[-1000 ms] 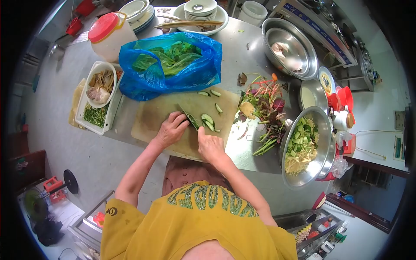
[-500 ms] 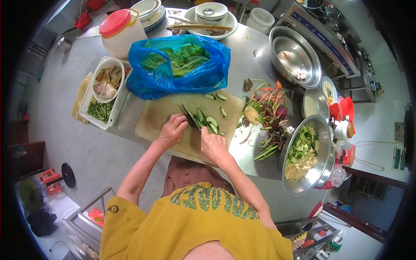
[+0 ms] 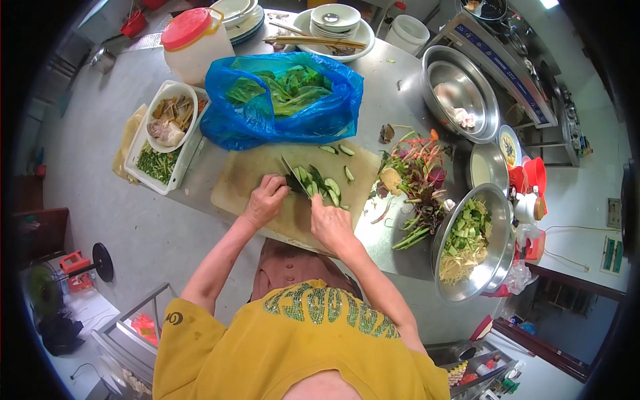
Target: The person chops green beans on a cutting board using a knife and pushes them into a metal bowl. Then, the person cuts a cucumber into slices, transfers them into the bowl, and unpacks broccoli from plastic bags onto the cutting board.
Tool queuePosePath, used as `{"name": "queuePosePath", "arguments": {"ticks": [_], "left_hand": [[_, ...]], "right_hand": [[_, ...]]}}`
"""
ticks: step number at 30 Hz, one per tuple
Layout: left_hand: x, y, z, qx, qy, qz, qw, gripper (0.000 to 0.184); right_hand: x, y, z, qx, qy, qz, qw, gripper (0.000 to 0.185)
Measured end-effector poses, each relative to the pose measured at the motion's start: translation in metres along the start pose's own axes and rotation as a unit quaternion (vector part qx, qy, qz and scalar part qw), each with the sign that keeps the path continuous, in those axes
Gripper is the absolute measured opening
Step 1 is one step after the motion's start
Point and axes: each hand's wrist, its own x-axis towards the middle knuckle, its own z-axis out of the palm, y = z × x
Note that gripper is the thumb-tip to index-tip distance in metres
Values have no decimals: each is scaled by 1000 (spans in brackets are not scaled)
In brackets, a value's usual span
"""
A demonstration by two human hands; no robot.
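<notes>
A knife [image 3: 294, 174] stands with its blade on the pale cutting board [image 3: 247, 177], and my right hand [image 3: 330, 224] is closed round its handle. Left of the blade, my left hand [image 3: 267, 199] has its fingers curled on a dark green piece of cucumber, mostly hidden under them. Sliced cucumber [image 3: 321, 183] lies against the right side of the blade, and a few loose slices [image 3: 348, 173] rest near the board's upper right. Behind the board sits a blue plastic bag [image 3: 280, 127] of leafy greens [image 3: 290, 90].
To the right are vegetable scraps [image 3: 420, 173] and a tilted steel bowl [image 3: 490, 280] of cut vegetables. Further back stand nested steel basins [image 3: 433, 63]. A white tray [image 3: 177, 175] with chopped greens and a red-lidded jar [image 3: 200, 60] are at the left; stacked bowls [image 3: 335, 17] stand behind.
More slices have gathered at the right side of the knife, and the covered piece at my left hand is shorter. The whole view has shifted, with the table's contents now lying slightly further right.
</notes>
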Motion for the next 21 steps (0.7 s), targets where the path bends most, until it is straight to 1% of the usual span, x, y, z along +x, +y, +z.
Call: {"name": "queuePosePath", "arguments": {"ticks": [2,5,8,11,12,13,14,15,16,17,18,19,20,21], "left_hand": [[-2,2,1,-2,6,-17,1000,16],[-4,0,1,3,-18,-20,1000,16],[-2,-3,1,-5,-15,-16,1000,14],[-5,0,4,-17,-8,-36,999,11],[-10,1,10,-43,5,-89,995,16],[-11,5,10,-68,19,-143,987,24],[-13,12,12,-68,20,-144,987,24],[-5,27,11,-65,29,-165,984,46],[3,39,14,-62,37,-186,980,69],[10,47,20,-63,37,-185,980,69],[16,55,27,-43,0,-172,984,90],[21,60,32,-23,-36,-158,987,110],[25,59,38,-26,-36,-154,987,110],[30,55,48,-16,-49,-154,987,113]], "right_hand": [[-9,-5,-16,-10,-21,-6,1000,17],[-4,-5,-3,12,-35,-15,999,17],[7,5,19,51,-14,-7,999,17],[-4,7,2,66,0,-9,998,17],[-11,9,-6,65,0,-8,998,17],[-21,10,-15,66,23,18,997,17],[-28,14,-21,67,47,43,996,17],[-32,23,-26,67,46,41,996,17],[-36,33,-31,-17,56,75,995,17],[-40,43,-35,-102,66,109,987,17],[-41,55,-37,-103,67,112,986,17],[-37,72,-35,-147,76,112,980,17],[-32,84,-31,-191,85,113,971,18],[-26,93,-24,-193,86,118,970,18]]}}
